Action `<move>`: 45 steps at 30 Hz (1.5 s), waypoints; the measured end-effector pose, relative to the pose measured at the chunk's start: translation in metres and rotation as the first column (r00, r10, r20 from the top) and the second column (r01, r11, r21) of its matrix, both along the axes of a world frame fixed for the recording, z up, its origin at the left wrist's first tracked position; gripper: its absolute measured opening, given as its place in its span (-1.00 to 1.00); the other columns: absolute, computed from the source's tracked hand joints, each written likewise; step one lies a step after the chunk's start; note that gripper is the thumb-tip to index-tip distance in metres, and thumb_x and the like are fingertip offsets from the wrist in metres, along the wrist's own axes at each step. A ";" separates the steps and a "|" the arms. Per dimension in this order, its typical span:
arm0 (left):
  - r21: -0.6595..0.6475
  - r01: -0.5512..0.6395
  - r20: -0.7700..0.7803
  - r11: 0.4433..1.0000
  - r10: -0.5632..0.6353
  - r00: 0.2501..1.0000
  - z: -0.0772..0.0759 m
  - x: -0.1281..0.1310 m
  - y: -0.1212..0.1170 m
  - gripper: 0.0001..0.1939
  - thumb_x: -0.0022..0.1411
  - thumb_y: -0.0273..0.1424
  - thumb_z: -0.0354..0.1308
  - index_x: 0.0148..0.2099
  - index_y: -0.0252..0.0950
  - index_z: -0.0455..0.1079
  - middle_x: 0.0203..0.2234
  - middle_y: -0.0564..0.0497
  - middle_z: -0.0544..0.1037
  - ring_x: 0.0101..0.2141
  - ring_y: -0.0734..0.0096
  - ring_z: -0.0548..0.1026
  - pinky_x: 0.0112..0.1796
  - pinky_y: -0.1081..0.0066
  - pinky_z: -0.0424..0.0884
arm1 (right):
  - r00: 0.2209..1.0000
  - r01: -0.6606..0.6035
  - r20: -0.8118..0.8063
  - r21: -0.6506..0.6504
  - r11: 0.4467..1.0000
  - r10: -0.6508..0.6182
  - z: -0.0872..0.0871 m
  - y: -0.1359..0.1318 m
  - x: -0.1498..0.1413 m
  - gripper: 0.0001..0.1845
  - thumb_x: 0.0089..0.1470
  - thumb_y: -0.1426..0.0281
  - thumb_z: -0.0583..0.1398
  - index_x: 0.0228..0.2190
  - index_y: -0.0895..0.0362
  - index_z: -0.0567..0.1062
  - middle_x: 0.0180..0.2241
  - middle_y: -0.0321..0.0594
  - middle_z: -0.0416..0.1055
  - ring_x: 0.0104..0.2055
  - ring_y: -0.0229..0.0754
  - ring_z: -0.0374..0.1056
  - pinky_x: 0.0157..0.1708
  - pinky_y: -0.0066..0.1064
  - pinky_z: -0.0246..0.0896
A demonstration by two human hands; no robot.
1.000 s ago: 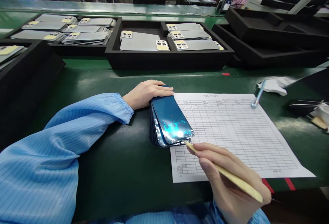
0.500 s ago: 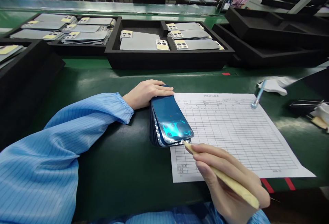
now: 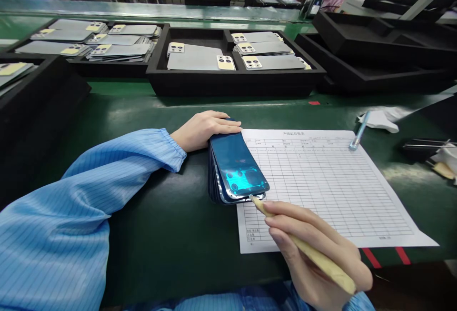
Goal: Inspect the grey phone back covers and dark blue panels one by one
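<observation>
My left hand [image 3: 200, 130] is curled over the far end of a fanned stack of blue phone back covers [image 3: 233, 168] that rests on the green table. My right hand [image 3: 314, 249] is closed on a pale wooden stick [image 3: 303, 246]. The stick's tip touches the near corner of the top cover. Both arms wear blue striped sleeves.
A printed form sheet [image 3: 328, 182] lies under and to the right of the stack, with a pen [image 3: 359, 130] at its far corner. Black trays [image 3: 232, 82] of grey phone backs line the far side. More black trays [image 3: 374, 39] stand at the right, a dark box [image 3: 32, 106] at the left.
My right hand and the stick have shifted slightly left along the near edge of the stack. The left hand and the stack have stayed put.
</observation>
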State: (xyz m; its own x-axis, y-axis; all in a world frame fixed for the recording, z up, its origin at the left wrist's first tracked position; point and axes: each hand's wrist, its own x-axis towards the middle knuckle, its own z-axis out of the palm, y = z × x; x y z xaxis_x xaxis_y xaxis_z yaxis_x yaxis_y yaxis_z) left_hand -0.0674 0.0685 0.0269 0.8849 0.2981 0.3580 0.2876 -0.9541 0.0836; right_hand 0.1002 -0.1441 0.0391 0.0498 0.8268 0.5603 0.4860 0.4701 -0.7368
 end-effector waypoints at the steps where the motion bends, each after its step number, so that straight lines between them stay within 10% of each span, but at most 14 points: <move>1: 0.001 -0.002 -0.002 1.000 0.002 1.000 0.000 0.000 0.000 -0.68 0.18 -0.46 -0.02 -0.01 -0.26 0.34 -0.08 -0.02 0.47 -0.08 0.20 0.41 -0.11 0.24 0.39 | 1.000 -0.004 0.001 -0.003 1.000 0.004 0.000 0.000 0.000 -0.74 -0.15 0.69 0.20 -0.37 0.21 0.53 -0.31 -0.15 0.50 -0.29 -0.13 0.44 -0.37 -0.41 0.45; 45: 0.006 0.008 0.023 1.000 -0.008 1.000 0.000 0.000 0.001 -0.69 0.19 -0.44 -0.04 -0.02 -0.24 0.35 -0.09 -0.01 0.48 -0.09 0.23 0.43 -0.11 0.27 0.39 | 0.977 0.202 -0.083 0.061 0.978 -0.196 -0.009 0.002 -0.007 -0.85 -0.10 0.58 0.18 -0.48 0.15 0.55 -0.42 -0.20 0.51 -0.40 -0.15 0.44 -0.52 -0.40 0.39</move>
